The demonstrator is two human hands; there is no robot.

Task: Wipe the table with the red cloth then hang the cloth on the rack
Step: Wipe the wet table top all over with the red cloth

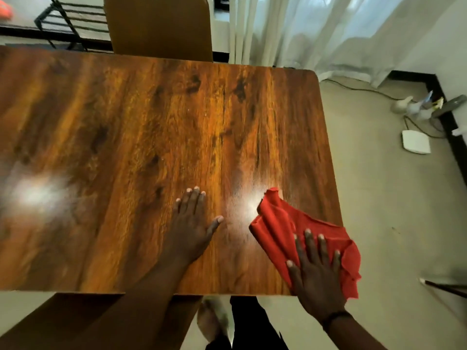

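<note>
Red cloth [290,231] under right hand [316,279]

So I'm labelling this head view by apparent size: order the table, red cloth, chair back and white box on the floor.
Largest to smallest:
table
chair back
red cloth, partly under the right hand
white box

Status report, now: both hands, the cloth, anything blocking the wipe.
Right hand flat, pressing red cloth at table's near right corner. Left hand flat on bare wood. Cloth overhangs the edge. Nothing in the way.
</note>
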